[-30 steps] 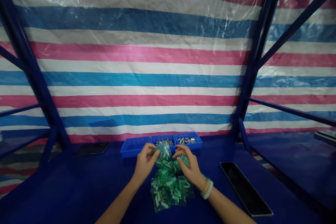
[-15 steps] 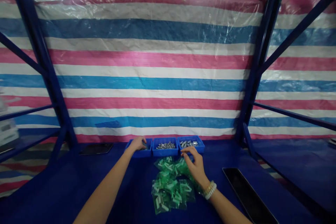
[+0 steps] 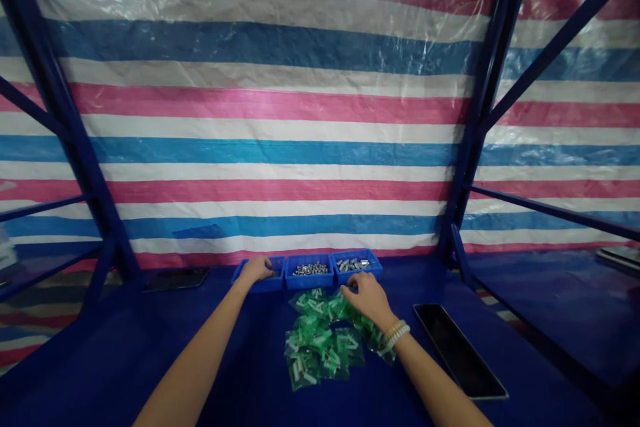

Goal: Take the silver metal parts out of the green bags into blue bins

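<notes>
My left hand (image 3: 256, 271) reaches over the left blue bin (image 3: 274, 282), its fingers curled down into it; what they pinch, if anything, is too small to tell. Small metal parts fill the middle blue bin (image 3: 309, 271), and longer silvery pieces lie in the right blue bin (image 3: 357, 263). My right hand (image 3: 369, 297), with bracelets at the wrist, hovers at the upper right of a pile of green plastic packets (image 3: 320, 340). Its thumb and fingertips are bent close together, and whether they hold anything is hidden.
A black flat tablet-like object (image 3: 459, 350) lies on the blue table (image 3: 250, 360) at the right. Another dark flat device (image 3: 177, 279) is at the back left. Blue metal posts (image 3: 465, 153) and a striped sheet (image 3: 280, 150) stand behind.
The view has shifted slightly. My right hand has moved down a little, away from the right bin and over the green packets. My left hand stays at the left bin, fingers lower.
</notes>
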`<state>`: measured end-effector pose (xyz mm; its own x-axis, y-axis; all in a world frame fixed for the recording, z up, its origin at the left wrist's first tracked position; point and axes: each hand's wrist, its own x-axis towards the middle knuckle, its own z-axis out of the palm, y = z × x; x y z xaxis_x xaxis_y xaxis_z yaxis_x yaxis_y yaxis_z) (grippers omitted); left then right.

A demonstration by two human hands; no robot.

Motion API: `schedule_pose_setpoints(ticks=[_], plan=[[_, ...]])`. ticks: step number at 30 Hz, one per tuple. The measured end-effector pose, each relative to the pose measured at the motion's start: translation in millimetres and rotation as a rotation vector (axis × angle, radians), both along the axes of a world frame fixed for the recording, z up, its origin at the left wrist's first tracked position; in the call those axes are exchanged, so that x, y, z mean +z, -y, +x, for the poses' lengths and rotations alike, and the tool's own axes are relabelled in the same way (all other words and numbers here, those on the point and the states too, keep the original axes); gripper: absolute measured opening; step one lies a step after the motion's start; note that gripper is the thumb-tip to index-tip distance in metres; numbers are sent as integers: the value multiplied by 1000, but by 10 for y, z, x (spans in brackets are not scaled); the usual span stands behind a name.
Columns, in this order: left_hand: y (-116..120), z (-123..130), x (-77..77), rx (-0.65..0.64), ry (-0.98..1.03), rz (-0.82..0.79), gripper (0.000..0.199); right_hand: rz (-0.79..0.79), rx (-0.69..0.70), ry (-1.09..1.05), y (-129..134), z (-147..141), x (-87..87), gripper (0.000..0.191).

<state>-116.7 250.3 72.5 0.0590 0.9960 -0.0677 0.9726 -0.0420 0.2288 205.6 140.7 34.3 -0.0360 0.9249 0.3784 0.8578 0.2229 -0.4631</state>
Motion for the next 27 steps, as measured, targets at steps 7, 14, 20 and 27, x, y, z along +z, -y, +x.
schedule_pose_setpoints(ticks=[7, 14, 20, 27], plan=[[244, 140, 75, 34, 36, 132, 23, -13, 32, 107, 89, -110, -19, 27], [881, 624, 113, -67, 154, 501, 27, -71, 106, -81, 25, -124, -45, 11], [1121, 936, -142, -395, 540, 522, 22, 10, 70, -1, 87, -132, -62, 19], [1201, 997, -250, -296, 857, 374, 17, 50, 183, -212, 46, -109, -42, 28]])
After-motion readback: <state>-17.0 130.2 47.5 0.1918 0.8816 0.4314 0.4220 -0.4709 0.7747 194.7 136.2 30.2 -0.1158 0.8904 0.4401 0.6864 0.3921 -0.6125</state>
